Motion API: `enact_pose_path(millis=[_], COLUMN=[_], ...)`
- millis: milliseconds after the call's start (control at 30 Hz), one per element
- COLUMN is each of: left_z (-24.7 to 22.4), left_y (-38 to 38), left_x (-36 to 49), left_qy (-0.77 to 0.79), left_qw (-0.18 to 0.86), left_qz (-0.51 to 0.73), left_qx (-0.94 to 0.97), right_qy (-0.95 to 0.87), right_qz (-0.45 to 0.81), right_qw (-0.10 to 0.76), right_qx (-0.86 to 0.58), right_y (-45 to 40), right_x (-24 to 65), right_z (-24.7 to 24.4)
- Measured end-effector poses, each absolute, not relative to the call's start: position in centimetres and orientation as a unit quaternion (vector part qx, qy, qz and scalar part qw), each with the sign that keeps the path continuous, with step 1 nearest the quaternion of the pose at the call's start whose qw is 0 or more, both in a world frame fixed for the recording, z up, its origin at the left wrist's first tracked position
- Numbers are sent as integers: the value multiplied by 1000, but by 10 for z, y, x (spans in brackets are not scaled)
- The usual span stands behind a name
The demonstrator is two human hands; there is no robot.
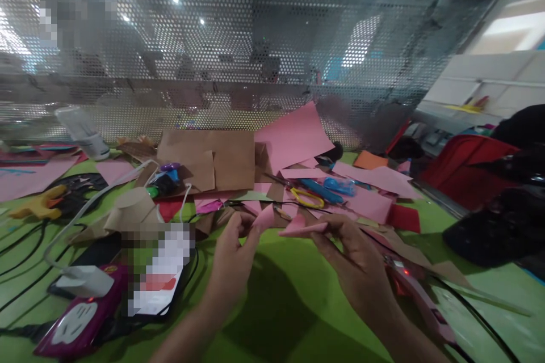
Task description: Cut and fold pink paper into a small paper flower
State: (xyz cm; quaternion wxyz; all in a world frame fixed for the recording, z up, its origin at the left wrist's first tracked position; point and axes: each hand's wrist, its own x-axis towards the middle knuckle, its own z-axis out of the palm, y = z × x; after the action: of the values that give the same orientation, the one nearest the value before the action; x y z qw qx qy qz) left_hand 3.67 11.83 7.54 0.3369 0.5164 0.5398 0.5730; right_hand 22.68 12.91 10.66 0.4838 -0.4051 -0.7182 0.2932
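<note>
My left hand point(240, 247) pinches a small curled piece of pink paper point(264, 216) between thumb and fingers. A second folded pink piece point(303, 228) is held by my right hand point(351, 249), its pointed end toward the left. The two pieces are apart, with a narrow gap between them. Both hands are above the green table point(276, 306). Just beyond them lie yellow-handled scissors point(307, 198), a blue tool point(319, 190) and pink paper scraps.
On the left are a phone point(164, 275), a magenta power strip point(83, 317) with a white plug, cables and a yellow glue gun point(40, 204). Brown cardboard point(204, 159) stands behind. A pink device point(419, 295) with a red light lies right, near a red chair point(464, 167).
</note>
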Motion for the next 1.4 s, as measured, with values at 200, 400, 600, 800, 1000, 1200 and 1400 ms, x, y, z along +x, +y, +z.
enact_pose_path(millis=[200,400,600,800,1000,1200,1400], left_z=[81,82,81,81,79,81,86], left_y=[113,112,111,110,109,106,107], left_x=[42,42,43,45,45,43,42], left_qy=[530,525,509,478,469,461,440], left_qw=[321,340,353,377,383,380,451], left_qz=[554,541,541,536,534,528,526], left_qx=[557,563,569,584,590,603,572], right_qy=[-626,-590,-584,-572,-577,-566,-573], right_qz=[539,585,583,589,585,596,592], right_qw=[434,441,433,443,444,439,440], right_qx=[-360,-340,-362,-360,-357,-362,-359], right_y=[129,134,138,137,139,140,141], right_x=[217,217,219,220,219,219,222], right_z=[103,101,97,99,101,101,98])
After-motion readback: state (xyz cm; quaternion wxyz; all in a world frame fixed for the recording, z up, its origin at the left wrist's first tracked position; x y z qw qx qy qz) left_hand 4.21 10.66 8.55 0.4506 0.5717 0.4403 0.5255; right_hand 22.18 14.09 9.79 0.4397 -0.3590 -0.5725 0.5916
